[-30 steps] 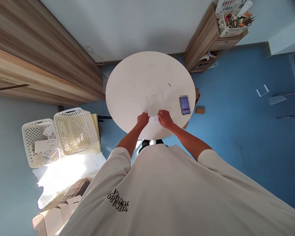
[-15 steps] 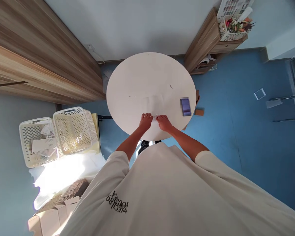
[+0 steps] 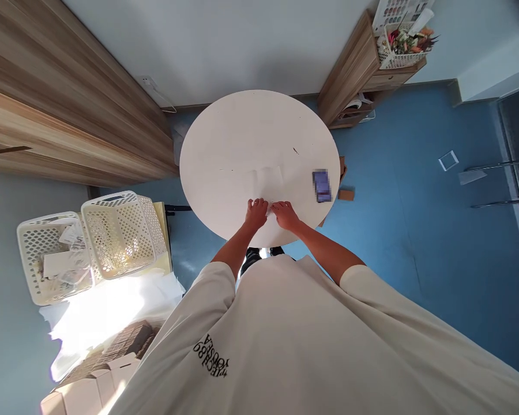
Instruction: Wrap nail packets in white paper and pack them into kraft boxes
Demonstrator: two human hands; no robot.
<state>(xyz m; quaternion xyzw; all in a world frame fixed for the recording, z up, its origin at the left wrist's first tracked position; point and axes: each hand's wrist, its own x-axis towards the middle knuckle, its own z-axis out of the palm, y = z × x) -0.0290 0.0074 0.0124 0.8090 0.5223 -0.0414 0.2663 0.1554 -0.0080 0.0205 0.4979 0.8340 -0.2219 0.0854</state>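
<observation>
A thin, pale sheet (image 3: 270,180), perhaps paper or film, lies on the round white table (image 3: 225,132) and barely stands out from it. At its near edge my left hand (image 3: 256,213) has its fingers curled down and closed on the sheet. My right hand (image 3: 285,215) is close beside it, fingertips bent and pinching the same edge. Between the two hands a small whitish bit shows; its shape is too small to make out. The undersides of my fingers are hidden.
A phone (image 3: 322,185) lies on the table's right side. White perforated baskets (image 3: 120,233) stand at the left beside cardboard pieces (image 3: 86,392). A wooden cabinet (image 3: 350,69) with a basket of artificial flowers (image 3: 409,43) stands behind, at the right.
My hands have come slightly closer together at the sheet's near edge. The whole view has shifted a little; the phone stays in place on the table.
</observation>
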